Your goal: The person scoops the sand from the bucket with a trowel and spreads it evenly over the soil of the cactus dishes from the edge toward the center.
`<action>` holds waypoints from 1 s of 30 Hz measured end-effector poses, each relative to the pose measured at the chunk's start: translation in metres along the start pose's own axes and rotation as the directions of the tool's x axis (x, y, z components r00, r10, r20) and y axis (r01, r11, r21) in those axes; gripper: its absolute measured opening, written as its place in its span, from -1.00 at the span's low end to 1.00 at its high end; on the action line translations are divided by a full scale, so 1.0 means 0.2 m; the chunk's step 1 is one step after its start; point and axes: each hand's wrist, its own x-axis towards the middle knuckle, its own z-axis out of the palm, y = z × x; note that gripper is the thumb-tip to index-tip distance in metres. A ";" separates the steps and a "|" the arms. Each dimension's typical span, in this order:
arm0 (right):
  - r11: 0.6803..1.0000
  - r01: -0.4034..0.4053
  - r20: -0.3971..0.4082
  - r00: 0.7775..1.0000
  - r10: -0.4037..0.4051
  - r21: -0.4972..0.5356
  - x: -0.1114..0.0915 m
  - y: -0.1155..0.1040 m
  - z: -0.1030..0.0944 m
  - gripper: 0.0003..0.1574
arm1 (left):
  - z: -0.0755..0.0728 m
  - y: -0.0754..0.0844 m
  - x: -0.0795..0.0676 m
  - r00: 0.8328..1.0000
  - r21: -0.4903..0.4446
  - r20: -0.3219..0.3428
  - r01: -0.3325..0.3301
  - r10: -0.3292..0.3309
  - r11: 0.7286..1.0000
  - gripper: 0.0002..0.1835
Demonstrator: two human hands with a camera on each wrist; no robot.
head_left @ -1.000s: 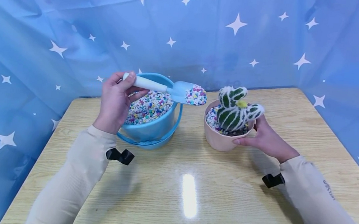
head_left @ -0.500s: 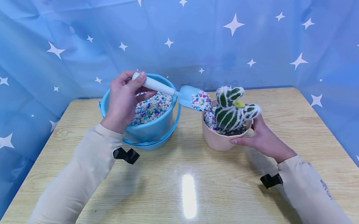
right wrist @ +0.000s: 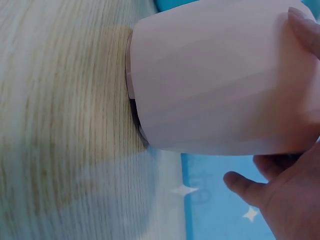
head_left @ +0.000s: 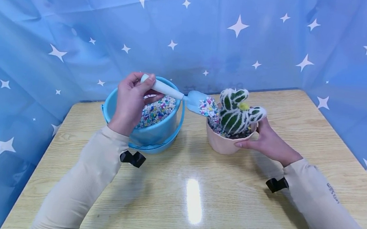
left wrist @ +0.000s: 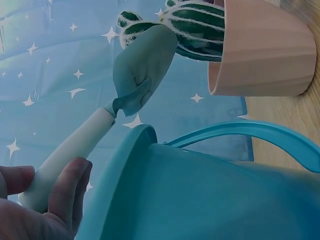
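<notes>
My left hand (head_left: pixel 128 103) grips the white handle of a toy trowel (head_left: pixel 166 90), thumb on top. Its light blue blade carries a heap of multicoloured pebbles (head_left: pixel 206 107) and its tip is at the left rim of a pink flowerpot (head_left: pixel 220 143). In the left wrist view the underside of the trowel blade (left wrist: pixel 142 62) shows. A fuzzy green-and-white cactus (head_left: pixel 234 120) with a yellow flower stands in the pot among dark soil and coloured pebbles. My right hand (head_left: pixel 271 143) holds the pot's right side, thumb near the front rim; its fingers are partly hidden behind.
A light blue bucket (head_left: pixel 151 137) full of coloured pebbles stands left of the pot, under my left hand, its handle (left wrist: pixel 240 127) lowered on the pot's side. A wooden table (head_left: pixel 227 207) bears both. A blue star-printed cloth (head_left: pixel 198 31) hangs behind and at the sides.
My left hand has moved right with the loaded trowel, bringing the blade from beside the pot to its left rim, slightly lower. The right hand stays on the pot.
</notes>
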 end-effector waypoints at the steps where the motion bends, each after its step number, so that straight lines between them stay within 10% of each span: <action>1: 1.000 -0.004 0.006 1.000 0.004 0.007 0.00 0.00 0.00 0.29 | 0.00 0.00 0.00 1.000 0.000 0.004 0.002 -0.002 1.000 -0.78; 30: 0.999 -0.025 0.050 0.999 0.023 0.026 0.00 -0.01 -0.01 0.46 | 0.05 0.02 -0.02 0.997 0.055 0.052 -0.057 0.054 0.997 -0.76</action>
